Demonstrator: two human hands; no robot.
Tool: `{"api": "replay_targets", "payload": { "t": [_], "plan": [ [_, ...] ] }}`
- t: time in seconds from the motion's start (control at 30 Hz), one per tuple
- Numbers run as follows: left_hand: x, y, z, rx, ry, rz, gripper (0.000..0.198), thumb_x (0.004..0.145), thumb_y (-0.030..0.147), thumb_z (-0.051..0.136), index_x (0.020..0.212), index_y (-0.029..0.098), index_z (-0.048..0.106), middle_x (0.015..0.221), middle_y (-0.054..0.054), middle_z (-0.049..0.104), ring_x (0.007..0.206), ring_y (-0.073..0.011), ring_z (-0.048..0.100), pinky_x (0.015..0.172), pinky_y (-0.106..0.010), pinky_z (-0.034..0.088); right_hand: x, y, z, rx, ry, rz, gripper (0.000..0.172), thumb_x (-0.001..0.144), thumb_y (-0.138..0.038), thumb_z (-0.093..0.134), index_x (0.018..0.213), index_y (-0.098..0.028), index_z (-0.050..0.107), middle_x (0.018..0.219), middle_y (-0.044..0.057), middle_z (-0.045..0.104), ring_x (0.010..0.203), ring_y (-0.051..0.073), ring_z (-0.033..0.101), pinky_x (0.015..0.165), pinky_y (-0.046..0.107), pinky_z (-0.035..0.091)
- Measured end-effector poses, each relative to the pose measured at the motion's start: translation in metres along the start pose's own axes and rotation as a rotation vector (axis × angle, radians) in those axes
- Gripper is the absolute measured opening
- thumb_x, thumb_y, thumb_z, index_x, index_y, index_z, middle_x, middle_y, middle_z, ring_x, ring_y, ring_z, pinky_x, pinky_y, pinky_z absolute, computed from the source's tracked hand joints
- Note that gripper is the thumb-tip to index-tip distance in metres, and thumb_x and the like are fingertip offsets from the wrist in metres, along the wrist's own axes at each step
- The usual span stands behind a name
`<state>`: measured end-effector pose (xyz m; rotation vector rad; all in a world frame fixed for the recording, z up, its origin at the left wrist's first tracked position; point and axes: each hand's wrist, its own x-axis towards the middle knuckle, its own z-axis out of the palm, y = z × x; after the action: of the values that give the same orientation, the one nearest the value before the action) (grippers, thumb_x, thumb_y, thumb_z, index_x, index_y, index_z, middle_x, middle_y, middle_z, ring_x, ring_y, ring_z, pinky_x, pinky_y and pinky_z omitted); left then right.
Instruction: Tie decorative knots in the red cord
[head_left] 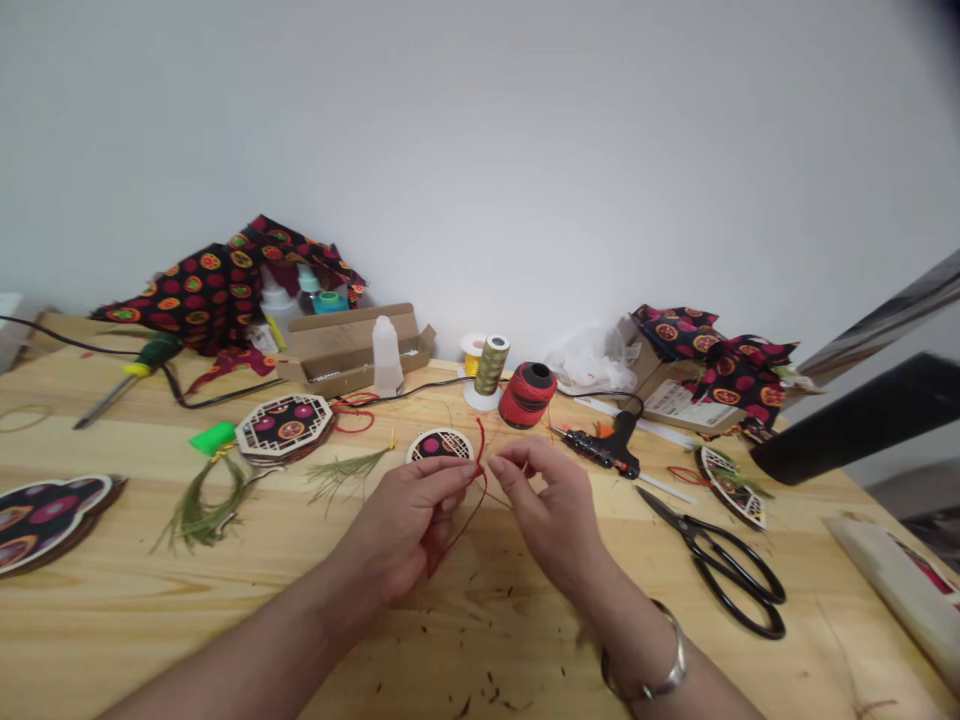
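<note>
Thumb and forefinger of my left hand (416, 510) pinch a red cord (480, 440), whose short end sticks up above a small knot or bend. The rest of the cord loops down below the fingertips and past the palm. Close beside the cord, my right hand (547, 495) is closed in a pinch; what lies between its fingertips is too small to make out. Behind the left fingertips, a round fretwork ornament (441, 446) with dark patterned fabric is partly covered. A green thread tassel (349, 470) lies to the left of it.
Large black-handled scissors (720, 560) lie right, near a glue gun (607, 445). Red thread (528, 394) and olive thread (491, 367) spools stand behind, beside a white bottle (387, 358) and cardboard box (345, 345). Left are an octagonal ornament (285, 428), another tassel (206, 505) and a screwdriver (135, 375).
</note>
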<state>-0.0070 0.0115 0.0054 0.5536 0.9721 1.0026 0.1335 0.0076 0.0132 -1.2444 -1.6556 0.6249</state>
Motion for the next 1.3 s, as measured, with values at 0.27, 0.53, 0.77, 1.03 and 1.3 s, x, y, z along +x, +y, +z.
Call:
{"api": "replay_targets", "payload": {
  "t": [0.27,0.53,0.77,1.03,1.3],
  "plan": [
    [-0.0019,-0.0041,0.0021,0.192,-0.015,-0.008,0.019,0.065,0.032,0.07,0.072,0.015,0.064,0.036,0.011,0.032,0.03,-0.0013,0.02,0.032,-0.016,0.011,0.0086,0.0093,0.0069,0.474,-0.113,0.415,0.013,0.067,-0.025,0.065,0.062,-0.014,0.061,0.059,0.0,0.059,0.056,0.011,0.051,0.059,0.026,0.042],
    [-0.0061,-0.0015,0.005,0.263,-0.029,0.032,0.019,0.066,0.033,0.069,0.073,0.016,0.067,0.034,0.009,0.038,0.029,-0.0022,0.023,0.03,-0.016,0.014,0.0056,0.0053,0.0066,0.75,-0.161,0.573,0.023,0.066,-0.034,0.067,0.065,-0.013,0.056,0.063,0.0,0.057,0.058,0.011,0.055,0.057,0.028,0.051],
    [-0.0083,-0.0004,0.0082,0.241,0.011,0.047,0.017,0.06,0.028,0.073,0.071,0.015,0.071,0.048,0.003,0.058,0.029,-0.0009,0.029,0.031,-0.017,0.016,0.0056,0.0049,0.0055,0.739,-0.195,0.582,0.022,0.07,-0.034,0.063,0.067,-0.014,0.055,0.061,0.0,0.057,0.054,0.01,0.054,0.045,0.021,0.046],
    [-0.0076,-0.0011,0.0037,0.329,-0.033,0.071,0.026,0.066,0.039,0.067,0.078,0.016,0.07,0.041,0.008,0.039,0.033,-0.0027,0.022,0.032,-0.016,0.012,0.0071,0.0095,0.0042,0.714,-0.168,0.516,0.019,0.069,-0.032,0.065,0.067,-0.013,0.06,0.063,0.0,0.059,0.062,0.01,0.054,0.067,0.026,0.044],
    [-0.0083,-0.0008,0.0049,0.34,-0.036,0.075,0.028,0.066,0.04,0.067,0.08,0.016,0.07,0.04,0.009,0.035,0.033,-0.003,0.022,0.031,-0.015,0.013,0.0065,0.0019,0.0024,0.907,-0.198,0.585,0.025,0.063,-0.034,0.069,0.074,-0.014,0.059,0.069,0.001,0.059,0.063,0.012,0.056,0.065,0.03,0.049]
  ]
}}
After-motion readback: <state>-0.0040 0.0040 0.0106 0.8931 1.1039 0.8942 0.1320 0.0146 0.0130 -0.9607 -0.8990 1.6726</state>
